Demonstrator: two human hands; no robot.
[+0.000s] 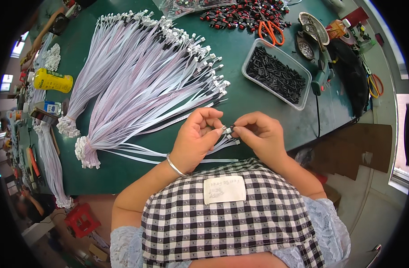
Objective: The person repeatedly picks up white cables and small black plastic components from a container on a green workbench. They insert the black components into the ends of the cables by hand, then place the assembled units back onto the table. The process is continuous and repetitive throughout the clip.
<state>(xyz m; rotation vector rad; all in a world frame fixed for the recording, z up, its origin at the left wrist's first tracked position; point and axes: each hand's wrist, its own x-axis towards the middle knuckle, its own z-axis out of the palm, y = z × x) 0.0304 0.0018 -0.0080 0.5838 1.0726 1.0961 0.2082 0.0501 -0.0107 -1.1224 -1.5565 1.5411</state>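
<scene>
In front of my chest my two hands meet, fingertips almost touching. My left hand [199,134], with a silver bangle at its wrist, pinches the end of a thin white cable between thumb and forefinger. My right hand [261,133] is closed in a pinch at the same cable end; a tiny dark piece shows at its fingertips, too small to make out fully. A few white connectors [233,142] stick out just below the fingers. To the left fans a large bundle of white flat cables [137,85], its far ends carrying white connectors and black sleeves.
A clear plastic tub [308,91] of short black tubes [276,73] stands right of centre. Beyond it lie orange-handled scissors [271,33] and a pile of red-and-black parts [244,15]. A corded tool [321,73] rests at right. A yellow bottle [52,81] is at left.
</scene>
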